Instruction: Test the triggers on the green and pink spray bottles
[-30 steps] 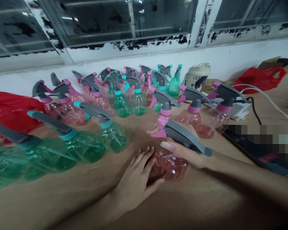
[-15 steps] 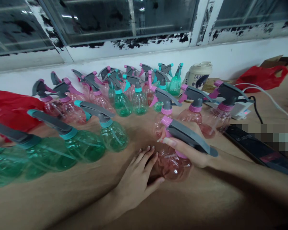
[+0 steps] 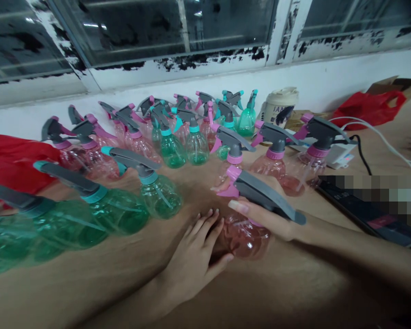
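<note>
Pink trigger spray bottle [image 3: 246,242] has its neck mostly hidden by the right hand [image 3: 276,224] gripping it. The trigger [image 3: 228,190] is back out; half a second ago it was pulled in. Bottle sits between both hands, left hand [image 3: 195,260] loose and spread on the table [image 3: 89,274] just beside it, can't tell if touching. Leftmost green spray bottle [image 3: 3,251] gets cut off.
</note>
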Demonstrator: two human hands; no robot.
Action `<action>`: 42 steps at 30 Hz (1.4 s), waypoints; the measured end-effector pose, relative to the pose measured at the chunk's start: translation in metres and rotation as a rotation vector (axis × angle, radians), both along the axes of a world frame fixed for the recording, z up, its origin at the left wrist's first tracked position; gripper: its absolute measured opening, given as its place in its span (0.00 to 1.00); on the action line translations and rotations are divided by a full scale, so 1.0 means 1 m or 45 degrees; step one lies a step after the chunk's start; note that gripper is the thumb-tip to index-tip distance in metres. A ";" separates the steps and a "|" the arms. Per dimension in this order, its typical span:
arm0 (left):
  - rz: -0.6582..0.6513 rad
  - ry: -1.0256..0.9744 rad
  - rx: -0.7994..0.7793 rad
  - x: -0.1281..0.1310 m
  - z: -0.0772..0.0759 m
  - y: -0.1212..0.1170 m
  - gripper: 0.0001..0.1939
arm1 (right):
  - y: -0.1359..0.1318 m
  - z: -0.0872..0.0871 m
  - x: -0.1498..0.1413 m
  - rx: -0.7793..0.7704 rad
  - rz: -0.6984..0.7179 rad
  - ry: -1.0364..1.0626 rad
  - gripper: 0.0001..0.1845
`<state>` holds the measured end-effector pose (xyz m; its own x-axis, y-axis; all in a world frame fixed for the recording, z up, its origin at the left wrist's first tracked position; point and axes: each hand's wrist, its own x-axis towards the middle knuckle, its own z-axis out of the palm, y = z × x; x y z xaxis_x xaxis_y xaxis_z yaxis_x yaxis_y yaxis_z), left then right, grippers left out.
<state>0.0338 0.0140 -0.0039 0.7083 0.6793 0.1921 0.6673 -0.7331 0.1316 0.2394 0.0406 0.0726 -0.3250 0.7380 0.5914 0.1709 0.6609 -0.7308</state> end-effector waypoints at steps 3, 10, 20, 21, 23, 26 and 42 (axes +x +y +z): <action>-0.003 0.006 0.013 -0.001 -0.001 0.000 0.29 | -0.003 -0.001 0.000 -0.006 -0.032 0.027 0.07; 0.008 0.005 0.008 -0.001 0.000 0.000 0.29 | -0.005 -0.002 0.000 0.013 -0.039 0.031 0.07; 0.007 -0.001 -0.021 0.000 0.002 -0.001 0.28 | -0.005 -0.002 -0.001 0.014 -0.031 0.058 0.07; 0.008 0.004 -0.026 0.000 0.003 -0.001 0.27 | -0.005 -0.002 -0.001 0.014 -0.028 0.057 0.07; 0.011 0.012 -0.028 0.000 0.004 0.000 0.27 | -0.005 -0.003 -0.001 0.011 -0.024 0.047 0.06; 0.007 0.027 -0.030 0.001 0.004 0.001 0.26 | -0.004 -0.003 0.000 0.000 -0.029 0.025 0.04; 0.001 0.032 -0.012 0.001 0.004 0.000 0.26 | -0.001 0.002 -0.002 0.101 -0.106 -0.103 0.11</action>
<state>0.0349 0.0143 0.0000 0.7122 0.6817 0.1674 0.6713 -0.7311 0.1218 0.2374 0.0399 0.0750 -0.3135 0.7166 0.6231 0.2838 0.6969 -0.6586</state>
